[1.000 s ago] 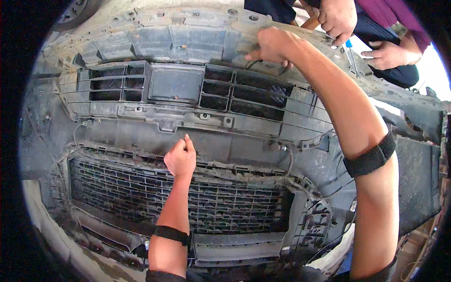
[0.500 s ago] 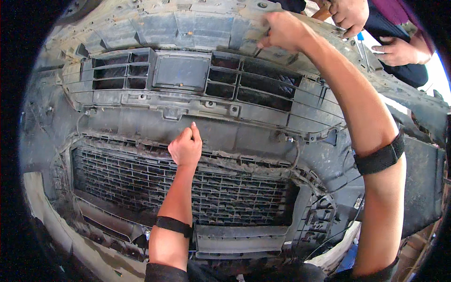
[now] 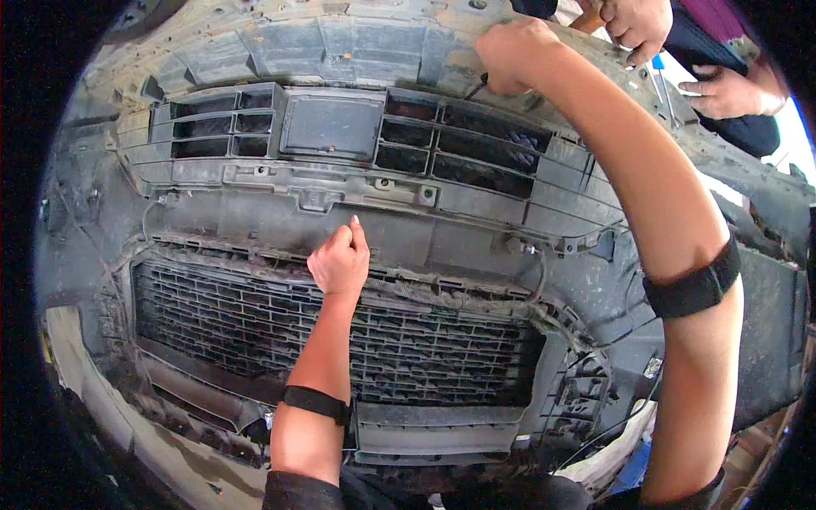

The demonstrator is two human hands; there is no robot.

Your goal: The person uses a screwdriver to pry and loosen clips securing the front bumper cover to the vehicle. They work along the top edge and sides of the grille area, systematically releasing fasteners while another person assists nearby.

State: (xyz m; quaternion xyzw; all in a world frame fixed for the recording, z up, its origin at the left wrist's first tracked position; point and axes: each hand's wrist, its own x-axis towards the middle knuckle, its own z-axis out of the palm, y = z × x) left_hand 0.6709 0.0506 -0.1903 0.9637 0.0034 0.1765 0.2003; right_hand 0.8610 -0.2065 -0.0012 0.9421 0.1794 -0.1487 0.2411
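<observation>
A large dusty black car bumper [image 3: 255, 223] lies inside-up before me. My left hand [image 3: 340, 257] is closed over its middle strip, thumb and fingertips pinched together and pointing away; whatever they may hold is too small to make out. My right hand [image 3: 517, 58] is a fist at the far edge of the upper grille [image 3: 489, 127], wrapped around a thin dark-shafted tool [image 3: 476, 88]. The shaft slants down and left toward the rim of the grille. Its handle is hidden in my fist, so I cannot tell its kind.
A co-worker's hands [image 3: 636, 27] are at the upper right, beside a blue-handled screwdriver [image 3: 660, 78]. A mesh lower grille [image 3: 229, 310] spans the near part. Loose wiring [image 3: 586, 340] runs along the right side. A pale panel [image 3: 81, 357] stands at the left.
My right hand has shifted slightly right and nearer, still gripping the thin tool. My left hand stays pinched in nearly the same place. The view has moved a little.
</observation>
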